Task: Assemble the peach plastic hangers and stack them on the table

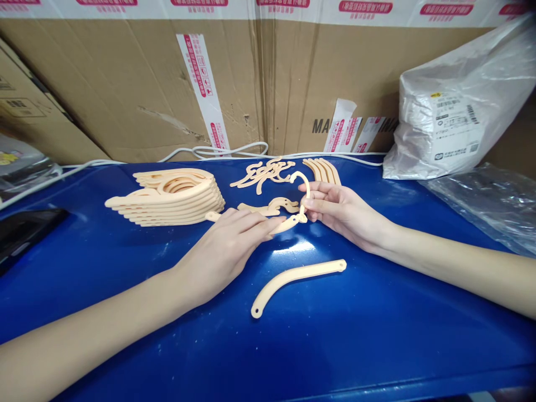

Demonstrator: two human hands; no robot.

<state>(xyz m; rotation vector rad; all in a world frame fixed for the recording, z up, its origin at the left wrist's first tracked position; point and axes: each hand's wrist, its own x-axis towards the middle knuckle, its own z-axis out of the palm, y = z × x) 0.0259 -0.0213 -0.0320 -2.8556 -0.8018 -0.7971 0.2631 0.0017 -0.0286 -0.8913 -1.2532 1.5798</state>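
Observation:
My left hand (228, 248) is closed over a beige curved hanger arm (285, 225), whose rounded ends show on both sides of the fingers. Between the thumb and fingers of my right hand (341, 212) is a beige hanger hook (307, 181), held upright. The hook's foot meets the right end of the hanger arm, near its hole; whether the two are joined I cannot tell. A loose curved arm (299, 273) with a hole at each end lies in front of my hands. Just behind them rest more beige pieces (268, 206), partly hidden.
A stack of beige folded hangers (176, 201) stands left on the blue table (377, 346). Loose hooks (268, 172) and several curved arms (324, 169) lie at the back. Behind are a cardboard box (146, 84) and white cable (234, 151). A wrapped parcel (444, 123) sits right, a dark phone-like device (29, 234) left.

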